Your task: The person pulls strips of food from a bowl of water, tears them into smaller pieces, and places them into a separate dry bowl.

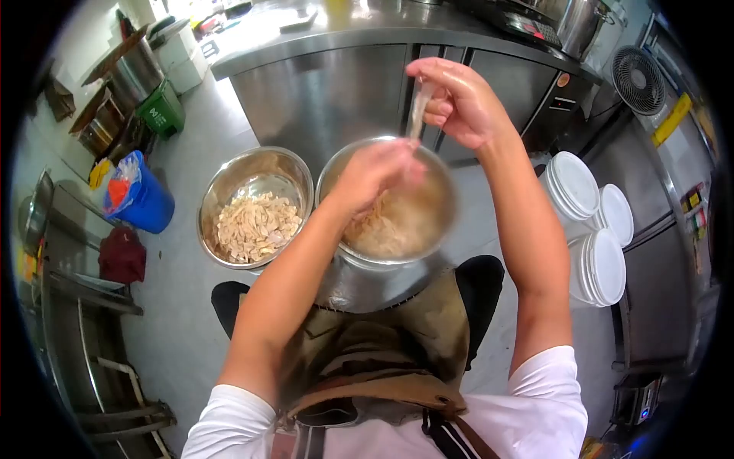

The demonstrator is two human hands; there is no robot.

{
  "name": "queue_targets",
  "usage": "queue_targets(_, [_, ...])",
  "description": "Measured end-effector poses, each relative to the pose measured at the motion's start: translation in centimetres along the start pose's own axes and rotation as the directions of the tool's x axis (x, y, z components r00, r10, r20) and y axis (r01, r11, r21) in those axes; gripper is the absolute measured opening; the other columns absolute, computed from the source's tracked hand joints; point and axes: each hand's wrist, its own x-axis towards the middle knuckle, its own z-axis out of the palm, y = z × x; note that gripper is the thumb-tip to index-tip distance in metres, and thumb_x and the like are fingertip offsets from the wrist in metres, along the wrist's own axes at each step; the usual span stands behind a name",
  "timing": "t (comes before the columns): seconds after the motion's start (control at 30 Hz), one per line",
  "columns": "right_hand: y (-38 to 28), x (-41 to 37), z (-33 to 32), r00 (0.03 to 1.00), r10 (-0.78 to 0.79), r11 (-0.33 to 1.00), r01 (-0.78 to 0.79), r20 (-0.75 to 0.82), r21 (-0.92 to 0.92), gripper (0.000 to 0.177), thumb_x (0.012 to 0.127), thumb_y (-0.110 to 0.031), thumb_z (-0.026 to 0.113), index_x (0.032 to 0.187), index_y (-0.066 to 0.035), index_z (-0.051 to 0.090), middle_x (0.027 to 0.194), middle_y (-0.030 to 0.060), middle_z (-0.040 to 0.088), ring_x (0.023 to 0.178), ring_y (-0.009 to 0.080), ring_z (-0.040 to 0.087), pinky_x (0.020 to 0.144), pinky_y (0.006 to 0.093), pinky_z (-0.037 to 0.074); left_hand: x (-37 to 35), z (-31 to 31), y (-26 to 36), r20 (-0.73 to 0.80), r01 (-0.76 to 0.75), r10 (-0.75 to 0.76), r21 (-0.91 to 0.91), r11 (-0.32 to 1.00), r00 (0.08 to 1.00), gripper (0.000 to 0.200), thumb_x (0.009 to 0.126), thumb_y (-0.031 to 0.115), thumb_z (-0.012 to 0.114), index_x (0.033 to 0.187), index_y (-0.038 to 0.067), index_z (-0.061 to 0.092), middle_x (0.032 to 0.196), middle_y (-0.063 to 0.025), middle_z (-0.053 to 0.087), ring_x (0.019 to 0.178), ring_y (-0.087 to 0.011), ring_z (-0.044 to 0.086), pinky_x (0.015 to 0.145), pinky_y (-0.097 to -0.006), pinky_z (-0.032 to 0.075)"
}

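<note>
A long, pale, wet strip (419, 107) stretches upright above the right-hand steel bowl (451, 206). Its upper end is pinched in my right hand (465, 103), raised well over the bowl. My left hand (378, 172), smeared a little by motion, closes round the strip's lower part just above the bowl's contents. Cloudy liquid and more pale, soft pieces (388, 233) fill that bowl. To its left, a second steel bowl (287, 164) contains a heap of pale, cut-looking pieces (258, 226).
A steel counter (321, 84) stands ahead. White lidded buckets (604, 264) are on the floor at right, near a fan (638, 79). On the left are a blue bin (153, 203), a green bin (163, 109) and large metal pots (134, 70).
</note>
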Motion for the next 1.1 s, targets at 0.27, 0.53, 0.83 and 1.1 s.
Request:
queue_targets(0.27, [5.1, -2.2, -5.7, 0.995, 0.094, 0.986, -0.098, -0.037, -0.132, 0.018, 0.083, -0.006, 0.062, 0.1, -0.002, 0.061, 0.07, -0.001, 0.053, 0.053, 0.0051, 0.042, 0.046, 0.0195, 0.034, -1.1, -1.8, -0.8, -0.134, 0.068, -0.07, -0.024, 0.997, 0.988, 0.019, 0.09, 0.01, 0.058, 0.103, -0.004, 0.059, 0.086, -0.0119, 0.062, 0.075, -0.021, 0.062, 0.074, -0.0325, 0.051])
queue_targets(0.53, [9.1, -3.4, -5.8, 0.999, 0.047, 0.921, -0.044, -0.003, -0.387, 0.018, 0.084, -0.007, 0.064, 0.1, -0.002, 0.062, 0.075, -0.0027, 0.059, 0.061, 0.004, 0.051, 0.053, 0.0196, 0.04, -0.9, -3.4, -3.8, -0.228, 0.179, -0.104, 0.338, 0.924, 0.968, 0.008, 0.085, 0.012, 0.067, 0.086, 0.005, 0.064, 0.073, -0.0028, 0.065, 0.061, -0.0092, 0.059, 0.054, -0.0232, 0.048])
queue_targets(0.83, [12.3, -1.0, -7.0, 0.982, 0.189, 0.918, -0.182, -0.016, -0.354, 0.013, 0.083, 0.0, 0.065, 0.096, 0.0, 0.064, 0.083, -0.0024, 0.061, 0.073, 0.0031, 0.054, 0.064, 0.0185, 0.044, -0.1, -9.0, -6.9, -0.197, 0.358, -0.302, 0.411, 0.839, 0.933, 0.014, 0.085, 0.016, 0.067, 0.083, 0.003, 0.067, 0.075, -0.0026, 0.066, 0.066, -0.0082, 0.06, 0.06, -0.0239, 0.048])
queue_targets(1.1, [14.6, 6.6, -10.5, 0.922, 0.358, 0.916, -0.377, -0.15, -0.133, 0.018, 0.079, 0.013, 0.059, 0.09, -0.001, 0.063, 0.079, 0.0005, 0.062, 0.069, 0.0061, 0.057, 0.061, 0.0207, 0.045, 1.6, -12.7, -6.7, -0.329, 0.431, -0.365, 0.155, 0.889, 0.871, 0.011, 0.086, 0.009, 0.06, 0.088, 0.0, 0.064, 0.08, -0.0051, 0.068, 0.072, -0.0096, 0.062, 0.067, -0.0238, 0.05])
